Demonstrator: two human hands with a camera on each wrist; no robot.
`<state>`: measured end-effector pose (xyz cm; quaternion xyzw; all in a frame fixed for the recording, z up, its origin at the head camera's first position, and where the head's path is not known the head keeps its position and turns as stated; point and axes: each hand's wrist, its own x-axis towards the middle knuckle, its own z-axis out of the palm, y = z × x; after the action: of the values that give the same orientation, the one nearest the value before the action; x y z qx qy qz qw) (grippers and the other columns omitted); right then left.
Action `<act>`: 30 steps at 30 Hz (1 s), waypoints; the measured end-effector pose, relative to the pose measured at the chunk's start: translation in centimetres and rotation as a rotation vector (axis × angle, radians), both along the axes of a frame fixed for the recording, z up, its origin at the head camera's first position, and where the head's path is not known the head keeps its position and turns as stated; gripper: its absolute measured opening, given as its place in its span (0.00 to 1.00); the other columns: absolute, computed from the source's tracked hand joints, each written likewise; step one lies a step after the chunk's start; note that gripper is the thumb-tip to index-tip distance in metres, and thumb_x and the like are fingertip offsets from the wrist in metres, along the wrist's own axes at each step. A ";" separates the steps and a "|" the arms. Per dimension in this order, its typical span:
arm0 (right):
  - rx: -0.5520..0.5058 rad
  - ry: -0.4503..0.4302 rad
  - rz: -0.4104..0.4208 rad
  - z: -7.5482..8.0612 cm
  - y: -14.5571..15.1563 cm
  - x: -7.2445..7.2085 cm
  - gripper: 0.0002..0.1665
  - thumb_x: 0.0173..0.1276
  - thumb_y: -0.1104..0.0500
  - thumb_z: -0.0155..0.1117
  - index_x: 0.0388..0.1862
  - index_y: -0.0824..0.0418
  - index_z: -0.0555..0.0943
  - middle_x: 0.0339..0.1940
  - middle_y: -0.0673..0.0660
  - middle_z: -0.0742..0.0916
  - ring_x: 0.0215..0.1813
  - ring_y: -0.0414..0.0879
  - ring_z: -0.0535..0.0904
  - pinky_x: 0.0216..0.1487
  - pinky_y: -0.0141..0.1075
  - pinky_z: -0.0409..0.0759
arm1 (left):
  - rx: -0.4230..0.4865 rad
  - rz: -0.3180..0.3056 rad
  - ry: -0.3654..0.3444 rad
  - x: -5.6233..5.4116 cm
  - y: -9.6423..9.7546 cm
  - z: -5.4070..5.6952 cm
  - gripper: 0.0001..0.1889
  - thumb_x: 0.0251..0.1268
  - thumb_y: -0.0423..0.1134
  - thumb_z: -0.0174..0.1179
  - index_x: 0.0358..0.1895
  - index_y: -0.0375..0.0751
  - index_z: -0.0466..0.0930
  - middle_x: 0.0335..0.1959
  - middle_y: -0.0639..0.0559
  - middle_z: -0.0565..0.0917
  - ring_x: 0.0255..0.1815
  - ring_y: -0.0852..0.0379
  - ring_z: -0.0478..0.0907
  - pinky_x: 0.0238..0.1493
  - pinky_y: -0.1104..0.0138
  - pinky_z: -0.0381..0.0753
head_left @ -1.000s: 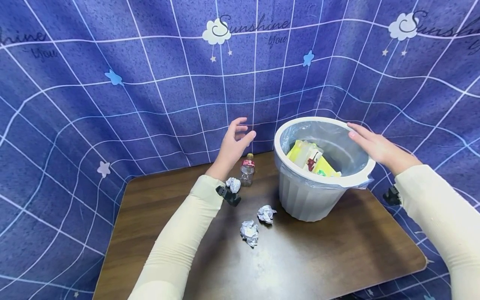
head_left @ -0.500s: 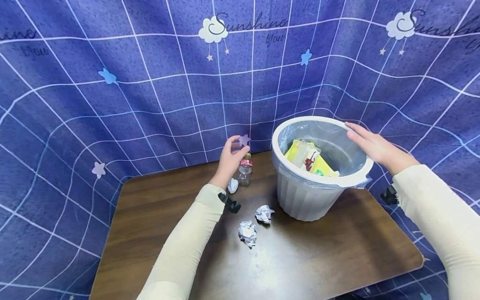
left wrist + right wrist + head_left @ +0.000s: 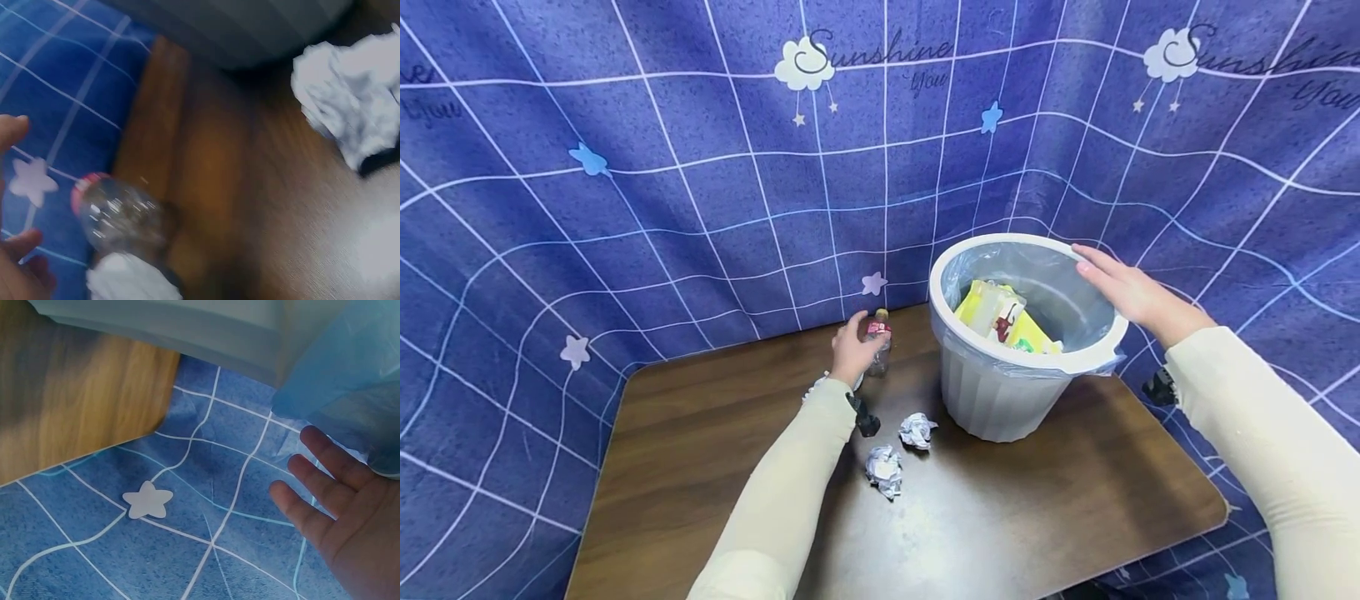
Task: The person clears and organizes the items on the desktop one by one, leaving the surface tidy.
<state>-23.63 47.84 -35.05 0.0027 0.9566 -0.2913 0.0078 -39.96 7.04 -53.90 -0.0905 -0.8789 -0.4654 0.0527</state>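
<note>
My left hand reaches beside a clear plastic bottle with a red label and yellow cap, thumb overlapping the bottle in the head view. In the left wrist view, the spread fingers stand apart from the bottle. A crumpled paper ball sits by the bottle's base, mostly hidden by my wrist in the head view. My right hand rests with straight fingers on the rim of a grey trash bin; its fingers are extended beside the blue liner.
Two more crumpled paper balls, one near the bin's base and one closer to me, lie on the wooden table. Yellow and clear wrappers fill part of the bin. A blue patterned curtain hangs behind the table.
My left hand has come down from above the table to beside the bottle. My right hand has stayed on the bin's rim, while the head view has shifted slightly.
</note>
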 end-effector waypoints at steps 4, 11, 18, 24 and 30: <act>0.007 0.007 -0.006 0.1 0.1 0.1 0.41 0.81 0.35 0.31 0.84 0.54 0.48 0.80 0.71 0.57 0.76 0.75 0.53 0.72 0.69 0.52 | -0.172 -0.053 -0.058 0.1 0.3 -1.4 0.42 0.55 0.54 0.71 0.74 0.47 0.68 0.64 0.34 0.78 0.65 0.33 0.68 0.68 0.47 0.62; -0.005 0.012 -0.007 -0.1 -0.1 -0.2 0.41 0.81 0.35 0.32 0.84 0.55 0.49 0.80 0.71 0.58 0.76 0.74 0.54 0.72 0.68 0.53 | -0.417 -0.070 -0.139 0.4 0.6 -3.1 0.43 0.55 0.61 0.68 0.76 0.56 0.66 0.67 0.30 0.72 0.70 0.28 0.60 0.70 0.41 0.58; -0.005 0.011 -0.008 -0.3 -0.1 -0.3 0.42 0.81 0.34 0.32 0.84 0.54 0.49 0.80 0.70 0.58 0.76 0.74 0.54 0.72 0.68 0.53 | -0.523 -0.062 -0.041 0.3 0.6 -4.7 0.35 0.58 0.57 0.68 0.70 0.56 0.72 0.65 0.34 0.76 0.73 0.27 0.58 0.75 0.37 0.43; 0.001 0.013 -0.006 -0.2 -0.2 -0.2 0.42 0.81 0.34 0.32 0.84 0.55 0.50 0.80 0.71 0.58 0.76 0.74 0.55 0.72 0.68 0.53 | -0.543 -0.050 0.021 0.8 0.8 -4.8 0.29 0.61 0.51 0.69 0.67 0.56 0.73 0.59 0.33 0.79 0.67 0.29 0.64 0.74 0.38 0.47; 0.014 -0.003 -0.012 -0.1 -0.3 -0.3 0.42 0.81 0.34 0.31 0.84 0.54 0.48 0.80 0.72 0.56 0.76 0.77 0.53 0.72 0.69 0.53 | -0.528 -0.017 0.031 1.2 0.6 -4.7 0.31 0.55 0.51 0.71 0.64 0.54 0.74 0.55 0.37 0.82 0.65 0.32 0.68 0.75 0.40 0.47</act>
<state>-23.91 47.52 -35.12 0.0090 0.9586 -0.2844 0.0076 -38.79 7.61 -58.61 -0.1154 -0.9682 -0.2189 0.0369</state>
